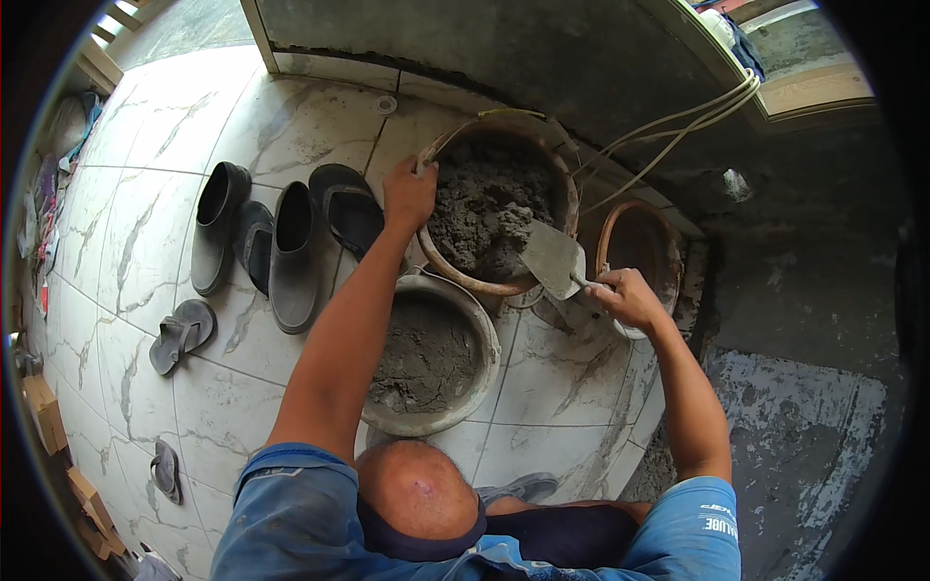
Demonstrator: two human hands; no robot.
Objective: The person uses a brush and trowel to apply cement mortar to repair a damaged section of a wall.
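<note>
My left hand (411, 198) grips the left rim of a large round bucket (459, 279) that holds grey, lumpy mortar (484, 194). In my right hand (632, 299) is the handle of a trowel (554, 259), with the fingers wrapped round it. The trowel's flat blade reaches over the bucket's right rim, and its tip is at a heap of mortar. Nearer to me, below my left forearm, stands a second bucket (491, 363) with smoother grey mortar (426, 353) in it. My forearm covers part of its left side.
Right of the large bucket stands another brownish bucket (605, 232). Pale cables (668, 136) hang down behind it. A pair of rubber boots (294, 261) and several flip-flops (180, 336) are on the tiles at left. Wooden blocks (44, 412) lie far left; rough cement floor (794, 436) lies right.
</note>
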